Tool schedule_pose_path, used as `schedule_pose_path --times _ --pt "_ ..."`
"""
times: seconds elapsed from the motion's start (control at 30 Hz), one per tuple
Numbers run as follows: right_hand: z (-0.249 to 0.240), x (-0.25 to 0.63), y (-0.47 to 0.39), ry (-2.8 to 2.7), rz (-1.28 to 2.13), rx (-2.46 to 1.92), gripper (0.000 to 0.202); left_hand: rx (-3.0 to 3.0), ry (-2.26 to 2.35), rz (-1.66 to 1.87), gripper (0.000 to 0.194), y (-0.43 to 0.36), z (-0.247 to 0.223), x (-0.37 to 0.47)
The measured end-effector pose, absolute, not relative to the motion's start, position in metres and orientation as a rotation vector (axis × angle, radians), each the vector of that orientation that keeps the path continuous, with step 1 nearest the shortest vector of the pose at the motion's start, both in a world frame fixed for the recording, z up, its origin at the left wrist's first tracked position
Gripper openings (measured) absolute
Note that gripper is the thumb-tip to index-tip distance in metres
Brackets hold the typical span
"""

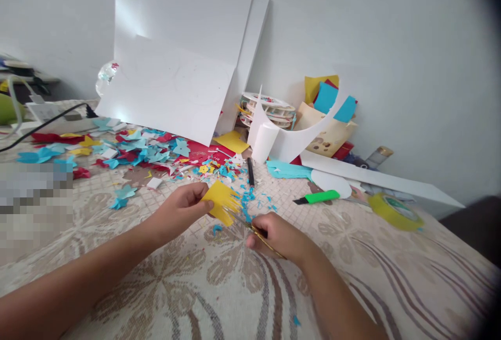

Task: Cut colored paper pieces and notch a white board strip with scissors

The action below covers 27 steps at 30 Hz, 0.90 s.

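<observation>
Pinching the paper at its 9 o'clock edge, the left hand holds it near the middle of the view, over the cloth. The right hand is closed round the handles of the scissors, whose blades come in from the paper's 4 o'clock and point toward 10. How far the blades are parted is too blurred to tell. That line runs roughly toward the left thumb, so a slip or an overlong snip could nick it. Since the 3 o'clock side is slit into fringe, a cut run too deep could sever a strip or split the whole part. Thin strips might also fold between the blades if the paper flexes. The blue scraps just beside the fringe, at 3 o'clock, could hide a dropped piece. A reach toward 1 or 2 o'clock might knock the pen.
</observation>
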State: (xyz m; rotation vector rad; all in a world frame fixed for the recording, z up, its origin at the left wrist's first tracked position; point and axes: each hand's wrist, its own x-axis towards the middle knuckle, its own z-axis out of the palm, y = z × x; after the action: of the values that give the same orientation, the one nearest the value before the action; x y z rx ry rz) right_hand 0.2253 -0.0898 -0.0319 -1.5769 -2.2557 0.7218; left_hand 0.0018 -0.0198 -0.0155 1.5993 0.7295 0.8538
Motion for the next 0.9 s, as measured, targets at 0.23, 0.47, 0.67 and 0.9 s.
schedule_pose_path --times 0.23,0.47,0.67,0.9 --pt "-0.0258 0.2201 -0.0890 -2.270 0.629 -1.651 0.046 1.631 0.755 0.845 0.016 -0.0195 -0.0155 0.0002" --pt "-0.0296 0.2226 -0.0865 -2.295 0.574 -1.641 0.044 1.657 0.763 0.856 0.017 -0.0174 -0.0174 0.0008" --pt "-0.0343 0.2241 -0.0854 -2.295 0.564 -1.640 0.043 1.666 0.762 0.863 0.017 -0.0170 -0.0194 -0.0001" --pt "-0.0352 0.2241 -0.0842 -2.302 0.581 -1.627 0.041 1.653 0.763 0.862 0.016 -0.0177 -0.0192 -0.0001"
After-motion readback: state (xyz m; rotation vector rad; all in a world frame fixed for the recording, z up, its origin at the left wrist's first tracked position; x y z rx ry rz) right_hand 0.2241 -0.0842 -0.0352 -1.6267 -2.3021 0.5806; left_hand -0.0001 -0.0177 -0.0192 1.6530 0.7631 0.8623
